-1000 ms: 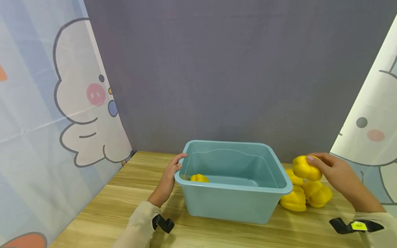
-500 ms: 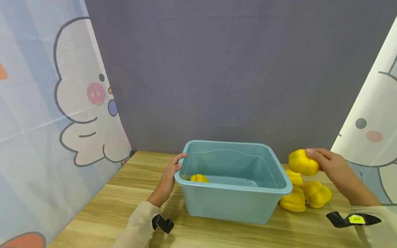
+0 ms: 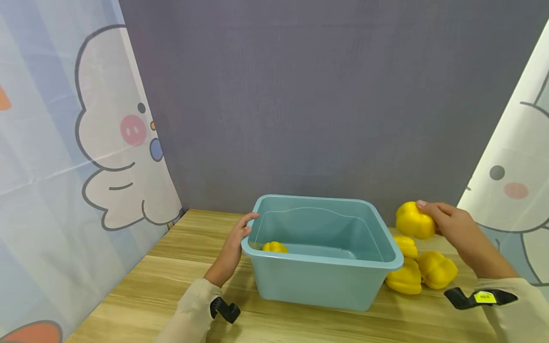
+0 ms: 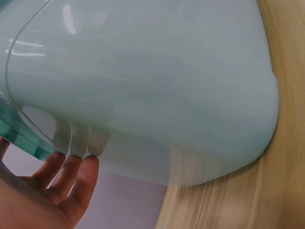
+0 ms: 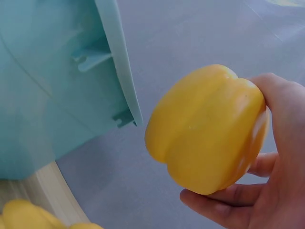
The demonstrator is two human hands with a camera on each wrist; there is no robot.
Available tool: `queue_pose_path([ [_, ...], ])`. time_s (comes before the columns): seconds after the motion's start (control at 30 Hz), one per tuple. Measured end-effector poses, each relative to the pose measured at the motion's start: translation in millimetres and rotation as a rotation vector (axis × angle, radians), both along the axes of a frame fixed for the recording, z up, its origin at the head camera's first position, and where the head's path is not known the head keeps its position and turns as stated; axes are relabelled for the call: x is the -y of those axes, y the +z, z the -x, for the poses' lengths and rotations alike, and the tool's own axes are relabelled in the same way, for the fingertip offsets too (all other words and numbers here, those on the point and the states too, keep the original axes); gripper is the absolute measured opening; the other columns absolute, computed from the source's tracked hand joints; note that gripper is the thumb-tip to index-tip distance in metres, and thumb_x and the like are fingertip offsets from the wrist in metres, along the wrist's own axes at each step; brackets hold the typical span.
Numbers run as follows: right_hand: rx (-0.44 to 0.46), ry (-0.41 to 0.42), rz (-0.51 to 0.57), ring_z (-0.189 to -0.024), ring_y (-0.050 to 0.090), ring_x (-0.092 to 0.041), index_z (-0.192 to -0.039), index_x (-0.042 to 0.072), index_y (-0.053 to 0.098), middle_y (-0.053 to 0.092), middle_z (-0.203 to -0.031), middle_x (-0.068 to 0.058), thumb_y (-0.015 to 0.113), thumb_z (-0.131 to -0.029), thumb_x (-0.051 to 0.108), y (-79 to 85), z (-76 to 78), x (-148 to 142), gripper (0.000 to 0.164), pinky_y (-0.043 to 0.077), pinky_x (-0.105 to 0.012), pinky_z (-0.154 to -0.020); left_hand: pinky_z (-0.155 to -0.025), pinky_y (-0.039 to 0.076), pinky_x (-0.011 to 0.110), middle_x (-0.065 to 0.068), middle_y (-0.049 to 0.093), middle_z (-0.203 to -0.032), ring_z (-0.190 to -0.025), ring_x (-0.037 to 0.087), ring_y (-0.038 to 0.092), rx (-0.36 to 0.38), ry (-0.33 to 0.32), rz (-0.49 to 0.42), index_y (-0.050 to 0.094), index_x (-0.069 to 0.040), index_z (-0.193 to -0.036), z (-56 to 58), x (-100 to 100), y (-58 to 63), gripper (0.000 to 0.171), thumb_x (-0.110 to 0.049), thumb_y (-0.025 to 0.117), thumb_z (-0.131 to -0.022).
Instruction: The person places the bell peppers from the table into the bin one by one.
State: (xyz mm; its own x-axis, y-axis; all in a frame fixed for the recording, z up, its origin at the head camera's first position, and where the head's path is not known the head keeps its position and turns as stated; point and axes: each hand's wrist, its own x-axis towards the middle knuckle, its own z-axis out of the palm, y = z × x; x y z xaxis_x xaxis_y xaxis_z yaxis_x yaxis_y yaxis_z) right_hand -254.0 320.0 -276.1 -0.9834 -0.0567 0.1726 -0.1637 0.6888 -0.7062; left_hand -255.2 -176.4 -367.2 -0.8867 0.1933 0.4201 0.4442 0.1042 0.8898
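A light blue plastic bin (image 3: 317,281) stands on the table, with one yellow bell pepper (image 3: 275,247) inside at its left end. My left hand (image 3: 233,245) holds the bin's left rim; in the left wrist view several bent fingers (image 4: 86,179) touch the outer wall below the rim. Out to the right, my right hand (image 3: 456,231) grips another yellow bell pepper (image 3: 414,220) by its right side, in the air just beyond the bin's right rim. The right wrist view shows this pepper (image 5: 205,129) between thumb and fingers, apart from the bin.
Below the raised pepper, three more yellow bell peppers (image 3: 436,270) lie against the bin's right side. The wooden table (image 3: 171,267) ends at a grey backdrop (image 3: 317,105). Printed cartoon curtains hang at left (image 3: 38,190) and right (image 3: 510,209).
My right hand has lifted its bell pepper upward and slightly left, away from the peppers on the table. The left hand and the bin have stayed in place.
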Motion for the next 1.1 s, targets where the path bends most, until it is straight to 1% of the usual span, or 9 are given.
queue_pose_path([
  [0.03,0.012,-0.002,0.005,-0.118,0.049,-0.048,-0.144,-0.011,0.039,0.047,-0.136,-0.034,0.032,-0.103,0.061,0.7,-0.1,0.6,0.083,0.047,-0.055,-0.09,-0.111,0.015,0.065,0.006,0.027,-0.159,-0.146,0.031,0.021,-0.002,0.0,0.0,0.041,-0.009,-0.149,0.3,-0.2,-0.2,0.053,-0.038,0.036,-0.104],
  [0.1,0.013,0.002,0.009,-0.116,0.052,-0.043,-0.143,-0.011,0.04,0.049,-0.135,-0.032,0.032,-0.103,0.061,1.9,0.4,1.8,0.083,0.051,-0.043,-0.087,-0.112,0.014,0.065,0.006,0.027,-0.159,-0.146,0.031,0.02,-0.007,0.0,0.001,0.041,-0.009,-0.149,0.9,-0.9,0.0,0.053,-0.037,0.036,-0.104],
  [0.17,0.011,0.011,0.015,-0.11,0.057,-0.032,-0.142,-0.01,0.042,0.051,-0.133,-0.029,0.032,-0.103,0.061,3.1,0.6,3.6,0.082,0.052,-0.033,-0.083,-0.112,0.013,0.065,0.006,0.027,-0.16,-0.147,0.031,0.019,-0.009,-0.004,0.003,0.041,-0.008,-0.149,1.1,-1.2,0.2,0.053,-0.037,0.036,-0.104],
  [0.2,0.006,0.013,0.016,-0.106,0.059,-0.027,-0.141,-0.01,0.043,0.052,-0.132,-0.028,0.033,-0.103,0.06,3.9,0.6,4.8,0.081,0.052,-0.032,-0.083,-0.112,0.012,0.065,0.006,0.027,-0.16,-0.147,0.031,0.018,-0.009,-0.007,0.005,0.04,-0.008,-0.149,1.1,-1.2,0.3,0.054,-0.037,0.036,-0.104],
  [0.3,-0.014,0.025,0.026,-0.096,0.058,-0.01,-0.141,-0.008,0.046,0.054,-0.13,-0.024,0.033,-0.103,0.059,6.2,2.9,8.6,0.078,0.049,-0.02,-0.075,-0.112,0.013,0.065,0.006,0.027,-0.16,-0.146,0.031,0.019,-0.007,-0.01,0.009,0.04,-0.009,-0.15,0.9,0.0,-0.2,0.054,-0.038,0.036,-0.105],
  [0.4,-0.023,0.037,0.049,-0.094,0.058,-0.008,-0.142,-0.007,0.045,0.053,-0.13,-0.023,0.033,-0.103,0.061,9.5,6.4,14.8,0.079,0.05,-0.02,-0.075,-0.111,0.015,0.065,0.005,0.027,-0.159,-0.145,0.031,0.021,-0.003,0.004,0.011,0.04,-0.01,-0.149,0.3,2.3,-2.3,0.054,-0.04,0.036,-0.104],
  [0.67,-0.012,0.072,0.103,-0.1,0.058,-0.021,-0.143,-0.005,0.044,0.051,-0.13,-0.022,0.035,-0.101,0.064,16.3,17.1,34.4,0.082,0.052,-0.026,-0.08,-0.109,0.019,0.062,0.005,0.028,-0.159,-0.143,0.03,0.025,-0.008,0.015,0.002,0.041,-0.011,-0.15,0.9,5.0,-5.0,0.053,-0.038,0.036,-0.104],
  [0.83,0.012,0.088,0.123,-0.105,0.058,-0.026,-0.143,-0.002,0.045,0.052,-0.13,-0.02,0.034,-0.099,0.068,18.7,19.0,43.8,0.083,0.051,-0.031,-0.084,-0.109,0.019,0.062,0.005,0.028,-0.159,-0.142,0.03,0.026,-0.014,0.019,-0.002,0.042,-0.013,-0.149,0.7,4.7,-4.1,0.052,-0.038,0.036,-0.104],
  [1.1,-0.01,0.108,0.113,-0.104,0.058,-0.027,-0.139,0.0,0.051,0.056,-0.125,-0.018,0.035,-0.1,0.067,21.9,17.9,48.5,0.079,0.05,-0.032,-0.085,-0.108,0.022,0.061,0.006,0.03,-0.158,-0.141,0.033,0.029,-0.007,0.018,0.001,0.042,-0.009,-0.149,1.5,0.1,-2.8,0.053,-0.036,0.037,-0.103],
])
